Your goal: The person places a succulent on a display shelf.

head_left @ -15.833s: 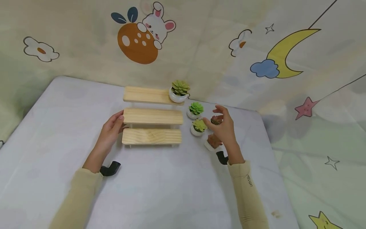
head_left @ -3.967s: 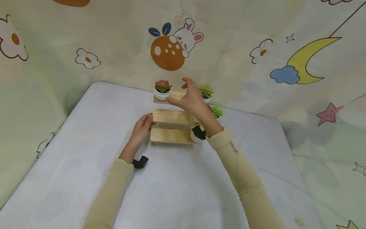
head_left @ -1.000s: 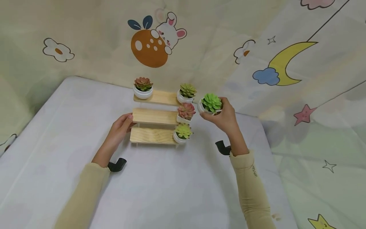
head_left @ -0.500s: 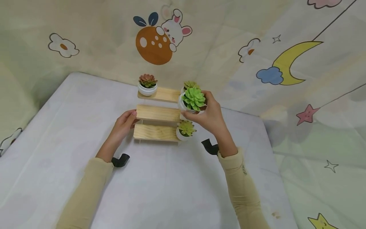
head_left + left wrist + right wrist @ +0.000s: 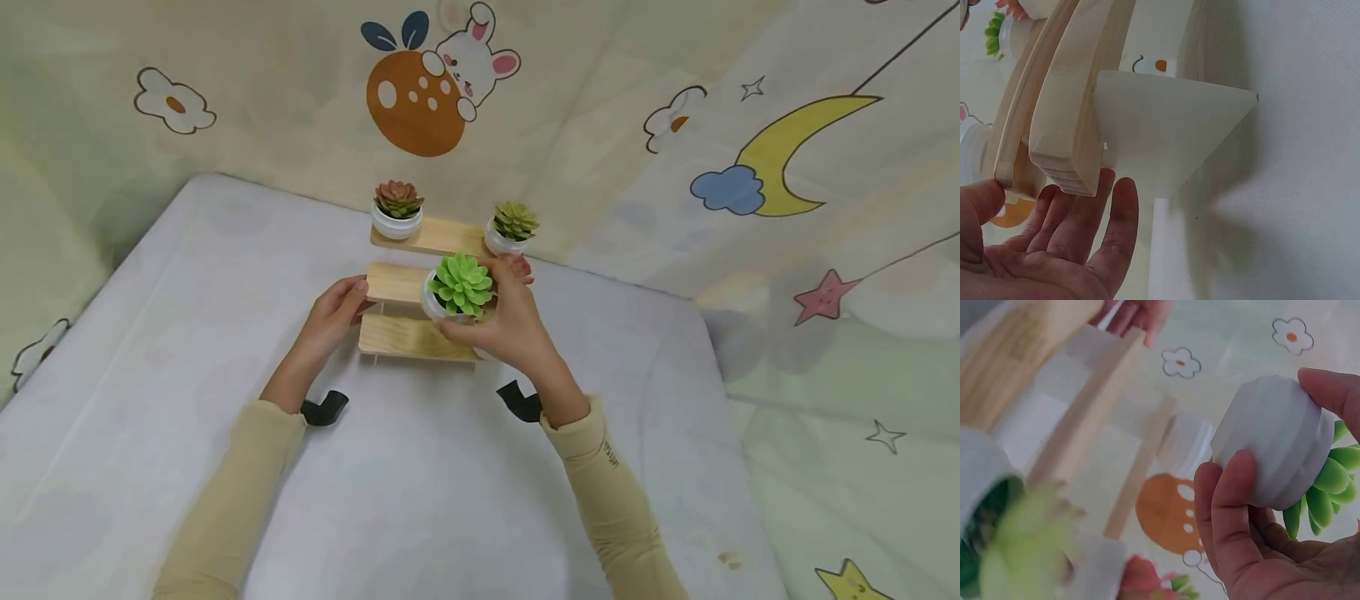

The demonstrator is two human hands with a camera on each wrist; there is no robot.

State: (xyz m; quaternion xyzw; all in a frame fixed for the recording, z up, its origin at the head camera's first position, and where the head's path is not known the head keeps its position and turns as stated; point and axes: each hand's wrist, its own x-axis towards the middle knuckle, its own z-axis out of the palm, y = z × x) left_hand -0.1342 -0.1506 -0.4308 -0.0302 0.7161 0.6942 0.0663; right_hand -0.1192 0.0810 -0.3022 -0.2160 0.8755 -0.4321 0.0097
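Note:
My right hand [image 5: 517, 329] holds a bright green potted succulent [image 5: 461, 283] above the middle and lower boards of a three-tier wooden shelf [image 5: 420, 337]. In the right wrist view, thumb and fingers go round its white pot [image 5: 1272, 440], which is off the boards. At the middle board's left end is my left hand [image 5: 322, 312]; the left wrist view has its thumb [image 5: 985, 197] against the board end and its fingers [image 5: 1119, 219] curled below. A red succulent [image 5: 519, 267] sits partly behind my right hand. A yellow-green one [image 5: 1029, 544], blurred, shows in the right wrist view.
On the top board stand a reddish-brown succulent [image 5: 397, 208] at the left end and a green one [image 5: 513, 223] at the right. White side panels [image 5: 1160, 125] support the boards. The white-covered table [image 5: 420, 500] meets a printed cloth backdrop [image 5: 585, 167] behind.
My right hand has carried the bright green succulent left from beside the shelf to over its boards. Earlier, the other succulents went from the table onto the shelf. My left hand stays at the shelf's end.

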